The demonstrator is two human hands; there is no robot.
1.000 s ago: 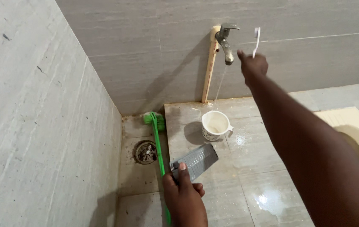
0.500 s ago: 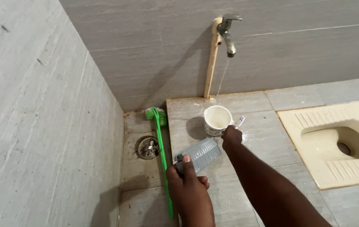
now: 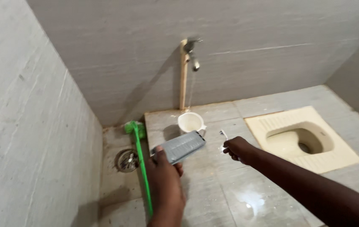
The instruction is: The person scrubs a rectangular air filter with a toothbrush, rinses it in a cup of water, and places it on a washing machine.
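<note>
Now left hand (image 3: 164,176) grips grey ridged panel (image 3: 181,147); right hand (image 3: 238,149) holds toothbrush (image 3: 223,135).

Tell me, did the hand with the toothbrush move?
Yes. The right hand came down from beside the tap to near the floor, right of the cup.

I have one view only, from the camera worn on the person's head, so nothing is shared with a second view. It looks forward and steeply down into the corner of a tiled washroom, from standing height. The left wall runs close along the left edge; the back wall with the tap (image 3: 192,52) fills the top. Floor fills the lower half, with the squat toilet pan (image 3: 303,138) at mid-right and the floor drain (image 3: 126,159) at lower left. Both forearms enter from the bottom edge, the left hand (image 3: 164,178) nearest the lens, the right hand (image 3: 239,149) a little farther out.
</note>
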